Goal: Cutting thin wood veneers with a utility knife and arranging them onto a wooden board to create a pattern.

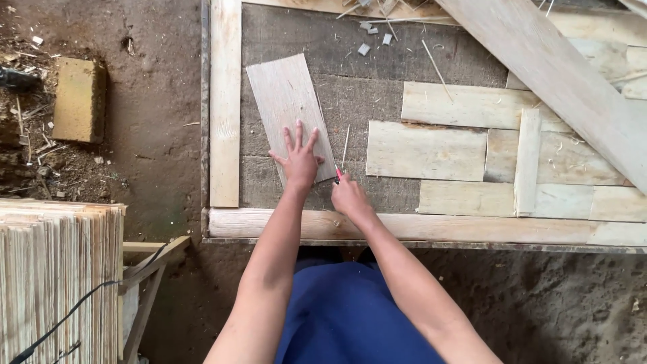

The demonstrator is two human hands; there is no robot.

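The left hand (300, 162) is pressing flat, fingers spread wide, on a thin wood sheet (288, 108) lying tilted on the surface (377, 54). The right hand (349, 197) is gripping what is probably a red-tipped cutter (338, 174) at the sheet's right edge. Right of it, several pieces (426, 149) are lying already fitted; the left part remains uncovered.

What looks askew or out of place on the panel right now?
The thin wood piece under the left hand lies tilted, unlike the squared pieces to its right. A long plank lies diagonally across the panel's upper right. Splinters and chips litter the board.
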